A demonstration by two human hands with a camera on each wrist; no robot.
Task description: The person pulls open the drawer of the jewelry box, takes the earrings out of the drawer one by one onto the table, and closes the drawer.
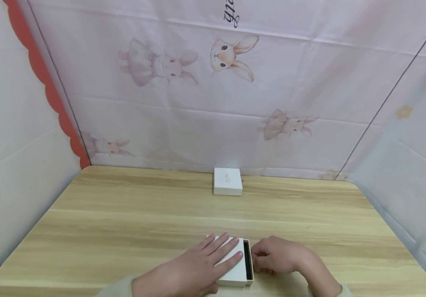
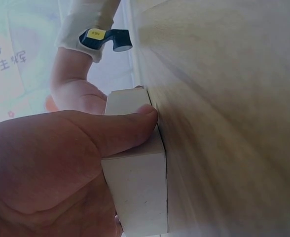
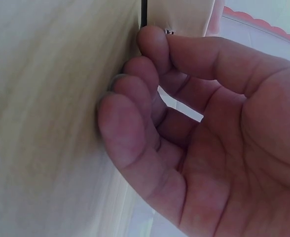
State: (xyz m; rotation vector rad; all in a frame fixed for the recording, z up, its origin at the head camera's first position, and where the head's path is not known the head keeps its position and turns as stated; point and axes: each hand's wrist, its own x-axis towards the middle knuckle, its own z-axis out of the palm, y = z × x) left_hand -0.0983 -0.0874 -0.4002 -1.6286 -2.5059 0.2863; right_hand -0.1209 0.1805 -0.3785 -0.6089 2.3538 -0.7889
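Observation:
A flat white box [image 1: 237, 270] lies on the table, its inner tray [image 1: 250, 264] out a little on the right, so that a dark strip of its inside shows. Across the lid rests my left hand [image 1: 205, 264], fingers straight and spread. In the left wrist view its thumb [image 2: 130, 129] lies along the box's near side. My right hand [image 1: 278, 255] is at the tray's right end with fingers curled. In the right wrist view, its thumb and forefinger [image 3: 153, 42] pinch at the tray's edge; what sits between the tips is hidden.
A second white box [image 1: 228, 181], with small faint lettering on top, stands at the table's back edge by the rabbit-print cloth [image 1: 183, 136]. Cloth walls also close off the left and right sides of the wooden table [image 1: 131, 214].

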